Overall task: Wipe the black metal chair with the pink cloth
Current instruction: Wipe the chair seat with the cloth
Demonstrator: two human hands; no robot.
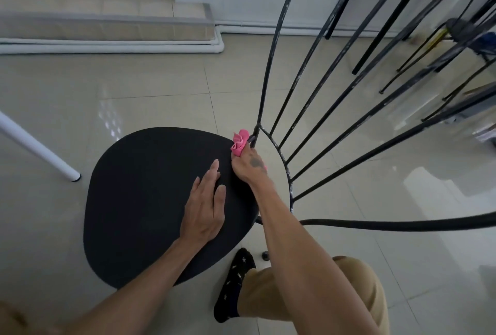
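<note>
The black metal chair (139, 195) stands below me, its round dark seat at centre and its thin back bars fanning up to the right. My left hand (205, 206) lies flat on the seat, fingers spread. My right hand (251, 164) is closed on the pink cloth (239, 142), bunched at the far right edge of the seat. The cloth presses against the base of the backrest frame, where a bar joins the seat. Part of the cloth is hidden inside my fist.
A white table leg (40, 149) stands on the glossy tiled floor to the left. A tiled step with white pipes (112, 47) runs along the back. More black legs and clutter (456, 39) crowd the upper right. My socked foot (236, 281) is beside the seat.
</note>
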